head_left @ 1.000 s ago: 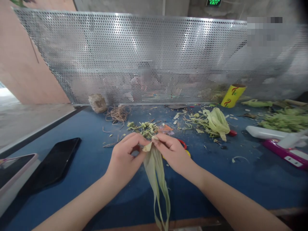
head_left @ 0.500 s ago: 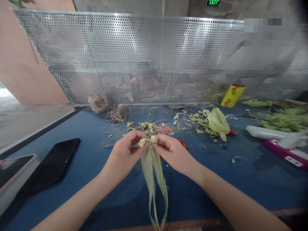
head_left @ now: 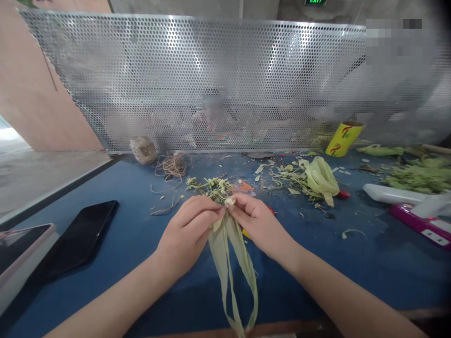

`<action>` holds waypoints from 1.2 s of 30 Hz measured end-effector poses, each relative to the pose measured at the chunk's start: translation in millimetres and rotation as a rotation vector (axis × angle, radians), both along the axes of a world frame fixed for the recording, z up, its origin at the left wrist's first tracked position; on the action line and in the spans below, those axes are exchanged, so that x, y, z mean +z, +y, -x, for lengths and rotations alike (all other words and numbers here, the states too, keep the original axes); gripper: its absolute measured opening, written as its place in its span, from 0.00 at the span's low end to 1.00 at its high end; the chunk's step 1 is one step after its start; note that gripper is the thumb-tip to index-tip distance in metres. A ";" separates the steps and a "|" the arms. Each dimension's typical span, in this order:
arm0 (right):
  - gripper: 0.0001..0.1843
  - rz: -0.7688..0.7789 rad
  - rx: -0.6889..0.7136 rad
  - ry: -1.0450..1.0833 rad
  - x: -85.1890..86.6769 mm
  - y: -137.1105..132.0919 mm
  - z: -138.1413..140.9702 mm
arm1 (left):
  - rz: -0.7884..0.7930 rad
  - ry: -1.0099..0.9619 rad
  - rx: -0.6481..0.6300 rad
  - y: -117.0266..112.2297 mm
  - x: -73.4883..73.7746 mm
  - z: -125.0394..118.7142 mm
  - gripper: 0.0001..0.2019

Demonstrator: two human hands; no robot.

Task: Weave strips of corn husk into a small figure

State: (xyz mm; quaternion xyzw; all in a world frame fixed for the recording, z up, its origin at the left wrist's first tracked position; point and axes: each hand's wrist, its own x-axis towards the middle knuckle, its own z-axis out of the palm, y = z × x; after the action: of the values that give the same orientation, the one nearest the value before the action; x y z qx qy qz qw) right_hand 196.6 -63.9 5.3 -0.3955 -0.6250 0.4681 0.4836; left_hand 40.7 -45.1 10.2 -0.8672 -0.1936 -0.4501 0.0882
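Observation:
Pale green corn husk strips (head_left: 229, 263) hang from my fingertips toward the table's front edge, gathered into a small knob at the top. My left hand (head_left: 192, 225) pinches the gathered top from the left, its fingers curled over it. Against the whitish knob, my right hand (head_left: 255, 223) presses thumb and forefinger together from the right. Just beyond my hands lie small knotted pieces of husk (head_left: 214, 186). A bit of a red and yellow object shows beneath my right hand, mostly hidden. Farther right rests a bundled corn husk figure (head_left: 320, 178).
A black phone (head_left: 79, 234) and another device (head_left: 21, 249) lie at left. A coil of twine (head_left: 172, 165) sits at the back. A yellow roll (head_left: 344, 139), a white glue gun (head_left: 394, 193) and a purple power strip (head_left: 419, 225) are at right. A perforated metal screen (head_left: 225, 84) closes the far side.
My left hand has rolled over, its fingers now folded across the top of the husk. The hanging strips have swung slightly right, and the view has shifted a little.

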 end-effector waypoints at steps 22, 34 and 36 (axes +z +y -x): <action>0.05 0.169 0.047 0.145 1.4 4.0 -4.5 | 0.918 -0.401 -0.146 0.7 8.7 -1.5 0.07; 0.10 0.108 0.063 0.083 2.9 4.9 -12.1 | 0.895 -0.428 -0.145 1.5 10.4 -0.2 0.06; 0.11 0.088 0.032 0.080 3.1 5.9 -13.2 | 0.898 -0.428 -0.141 2.1 10.0 0.3 0.05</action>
State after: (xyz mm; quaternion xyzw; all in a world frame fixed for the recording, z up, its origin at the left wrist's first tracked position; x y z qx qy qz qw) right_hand 209.8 -58.0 8.4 -0.3874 -0.5903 0.5180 0.4828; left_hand 40.4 -43.0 20.2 -0.7187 -0.3230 -0.4952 -0.3661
